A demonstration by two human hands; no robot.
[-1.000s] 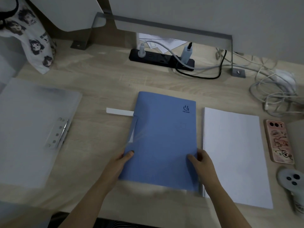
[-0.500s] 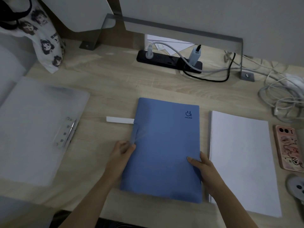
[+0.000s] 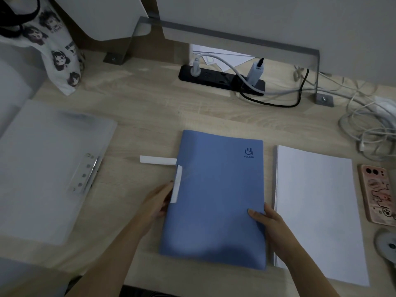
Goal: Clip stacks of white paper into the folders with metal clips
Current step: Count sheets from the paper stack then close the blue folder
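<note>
A closed blue folder (image 3: pixel 216 196) lies flat in the middle of the wooden desk (image 3: pixel 150 108). My left hand (image 3: pixel 157 201) grips its left spine edge beside a white label tab (image 3: pixel 176 186). My right hand (image 3: pixel 269 221) holds the folder's right edge, thumb on the cover. A stack of white paper (image 3: pixel 315 209) lies just right of the folder. A white strip (image 3: pixel 157 160) lies on the desk by the folder's upper left. A translucent white folder (image 3: pixel 47 168) with a metal clip (image 3: pixel 89 174) lies open at the left.
A pink-cased phone (image 3: pixel 378 192) lies right of the paper, a grey controller (image 3: pixel 386 245) below it. A black power strip (image 3: pixel 220 79) and tangled white cables (image 3: pixel 368 123) sit at the back. A printed tote bag (image 3: pixel 55 52) hangs at the back left.
My left hand slid up the folder's left edge toward the white tab. The right hand kept its hold on the right edge. The view shifted slightly.
</note>
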